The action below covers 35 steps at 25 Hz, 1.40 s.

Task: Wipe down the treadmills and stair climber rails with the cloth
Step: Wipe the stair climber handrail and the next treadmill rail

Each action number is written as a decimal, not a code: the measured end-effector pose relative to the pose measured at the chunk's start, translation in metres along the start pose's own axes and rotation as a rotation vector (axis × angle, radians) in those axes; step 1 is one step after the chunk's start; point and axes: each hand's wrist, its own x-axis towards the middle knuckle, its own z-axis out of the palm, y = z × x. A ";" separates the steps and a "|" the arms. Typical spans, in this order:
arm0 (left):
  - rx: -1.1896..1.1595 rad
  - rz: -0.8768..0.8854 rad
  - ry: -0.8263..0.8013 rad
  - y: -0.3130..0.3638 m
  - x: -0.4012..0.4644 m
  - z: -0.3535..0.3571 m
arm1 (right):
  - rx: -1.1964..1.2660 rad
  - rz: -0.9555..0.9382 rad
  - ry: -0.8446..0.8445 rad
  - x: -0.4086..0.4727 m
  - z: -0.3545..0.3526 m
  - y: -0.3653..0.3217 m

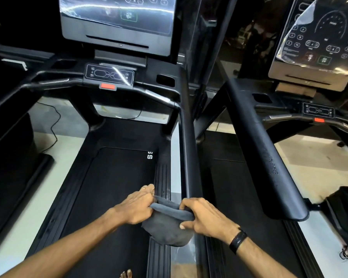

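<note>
A dark grey cloth [167, 227] hangs bunched between both my hands, low in the middle of the view. My left hand [138, 205] pinches its left edge, and my right hand [205, 215] grips its right edge with curled fingers. Both hands are at the near end of the black right handrail [186, 141] of the treadmill I stand on. That rail runs away from me up to the console [110, 74]. A second treadmill's left handrail [267, 157] slants along on the right, apart from my hands.
The black running belt [109, 197] lies below me, with a bare foot [126, 274] at the bottom edge. Screens [117, 19] top both treadmills. A cable [54, 125] trails on the pale floor at left. A dark bag [346, 213] sits at far right.
</note>
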 end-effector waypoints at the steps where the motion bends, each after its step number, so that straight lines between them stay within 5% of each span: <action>1: -0.004 -0.006 0.015 -0.003 -0.003 -0.003 | -0.003 -0.008 -0.002 0.004 0.000 -0.002; 8: 0.041 -0.048 0.149 -0.022 -0.007 -0.008 | -0.215 -0.187 0.056 0.018 0.001 -0.015; 16: -0.095 -0.148 0.125 -0.020 -0.002 0.017 | -0.104 -0.232 0.152 0.012 0.009 -0.019; 26: -0.134 -0.018 -0.036 -0.026 -0.003 0.013 | -0.299 -0.071 0.028 0.009 0.014 0.002; 35: -0.297 -0.100 0.162 -0.040 0.003 0.001 | -0.222 -0.007 0.129 0.021 0.007 0.003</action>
